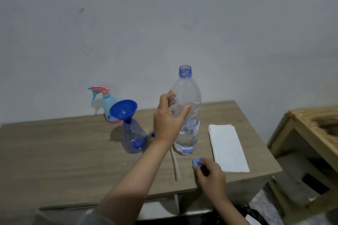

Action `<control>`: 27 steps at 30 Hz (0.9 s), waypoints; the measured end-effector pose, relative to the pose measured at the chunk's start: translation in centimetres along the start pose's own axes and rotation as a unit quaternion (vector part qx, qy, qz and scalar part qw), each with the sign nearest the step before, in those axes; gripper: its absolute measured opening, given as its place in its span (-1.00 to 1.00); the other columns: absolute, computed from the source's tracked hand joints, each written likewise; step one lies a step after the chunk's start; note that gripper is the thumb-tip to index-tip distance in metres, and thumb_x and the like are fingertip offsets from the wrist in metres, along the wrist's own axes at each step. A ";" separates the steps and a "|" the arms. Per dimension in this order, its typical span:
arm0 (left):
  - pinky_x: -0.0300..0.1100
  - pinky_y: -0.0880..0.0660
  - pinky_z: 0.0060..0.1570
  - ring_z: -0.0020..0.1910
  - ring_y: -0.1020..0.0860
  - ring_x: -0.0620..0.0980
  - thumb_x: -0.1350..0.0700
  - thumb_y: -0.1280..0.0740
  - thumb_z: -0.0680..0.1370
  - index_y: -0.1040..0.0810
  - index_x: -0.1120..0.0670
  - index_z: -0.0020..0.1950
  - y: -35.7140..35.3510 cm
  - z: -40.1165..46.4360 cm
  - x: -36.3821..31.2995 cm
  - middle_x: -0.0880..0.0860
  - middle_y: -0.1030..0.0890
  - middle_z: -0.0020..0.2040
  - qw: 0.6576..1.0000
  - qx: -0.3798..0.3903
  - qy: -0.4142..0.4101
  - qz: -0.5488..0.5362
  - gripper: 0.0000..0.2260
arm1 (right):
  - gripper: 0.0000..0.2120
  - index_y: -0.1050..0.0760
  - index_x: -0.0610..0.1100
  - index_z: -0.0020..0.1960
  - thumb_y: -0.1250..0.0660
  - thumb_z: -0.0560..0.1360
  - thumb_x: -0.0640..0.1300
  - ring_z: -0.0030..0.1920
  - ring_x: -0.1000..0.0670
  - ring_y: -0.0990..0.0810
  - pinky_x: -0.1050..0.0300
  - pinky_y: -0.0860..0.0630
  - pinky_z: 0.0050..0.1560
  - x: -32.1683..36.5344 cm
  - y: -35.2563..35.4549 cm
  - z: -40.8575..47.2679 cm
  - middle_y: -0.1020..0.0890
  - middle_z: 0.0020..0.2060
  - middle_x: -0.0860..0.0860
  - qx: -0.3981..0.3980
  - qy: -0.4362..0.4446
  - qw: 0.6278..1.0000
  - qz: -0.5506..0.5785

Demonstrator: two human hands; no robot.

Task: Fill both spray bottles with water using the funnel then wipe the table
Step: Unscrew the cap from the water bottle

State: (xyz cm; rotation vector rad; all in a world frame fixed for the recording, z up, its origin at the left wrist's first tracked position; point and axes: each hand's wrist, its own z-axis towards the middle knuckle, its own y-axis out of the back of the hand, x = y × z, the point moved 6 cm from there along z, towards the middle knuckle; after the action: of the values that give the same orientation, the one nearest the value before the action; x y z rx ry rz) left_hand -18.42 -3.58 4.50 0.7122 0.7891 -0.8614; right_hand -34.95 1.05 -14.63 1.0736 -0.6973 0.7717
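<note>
Wooden table [73,151]: left hand [168,118] around water bottle [188,115], right hand [210,171] pinching cap [197,161].

Plain grey-white wall [164,23] behind, scuffed with a few dark marks, dimly and evenly lit. Wood-grain surface [54,151] pushed against it, pale drawer fronts [159,208] below the front edge. Lighter raw-wood table [314,124] just beside, at right, stained dark on top. Pale patterned floor [263,204] between.
</note>
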 end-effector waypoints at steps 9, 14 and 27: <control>-0.24 -0.50 0.13 0.20 -0.50 -0.18 -0.07 -0.50 0.35 -0.36 -0.03 0.28 -0.2 0.1 0.2 -0.22 -0.47 0.14 0.999 0.037 0.019 -0.016 -0.43 | -0.60 -0.51 -0.11 0.17 -0.50 0.37 -0.24 0.05 0.12 -0.59 0.37 -0.50 0.09 4.6 2.5 2.8 -0.60 0.01 0.09 -0.081 0.049 0.987 0.127; -0.35 -0.35 0.20 0.27 -0.41 -0.26 -0.24 -0.36 0.38 -0.34 -0.03 0.31 1.2 -0.1 -0.3 -0.21 -0.46 0.24 0.999 0.052 0.002 0.009 -0.42 | -0.32 -0.23 -0.01 0.43 -0.45 0.39 -0.01 0.28 0.10 -0.47 0.29 -0.42 0.26 10.9 4.2 8.0 -0.47 0.27 0.04 -0.082 0.137 0.967 0.200; 0.14 -0.33 0.31 0.36 -0.33 0.06 -0.40 -0.40 0.20 -0.22 0.00 0.44 14.1 1.6 6.9 0.02 -0.31 0.40 0.963 -0.071 0.127 0.225 -0.07 | -0.14 -0.16 0.03 0.47 -0.52 0.28 0.08 0.02 -0.02 -0.57 0.04 -0.59 -0.11 17.3 1.9 14.4 -0.43 0.21 -0.02 -0.053 0.293 0.943 0.147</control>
State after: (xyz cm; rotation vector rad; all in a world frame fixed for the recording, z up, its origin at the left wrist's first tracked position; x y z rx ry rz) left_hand -3.02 -0.88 2.69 0.8419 0.8622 -0.3017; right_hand -28.73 -8.38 4.95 0.5935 -0.3803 1.2313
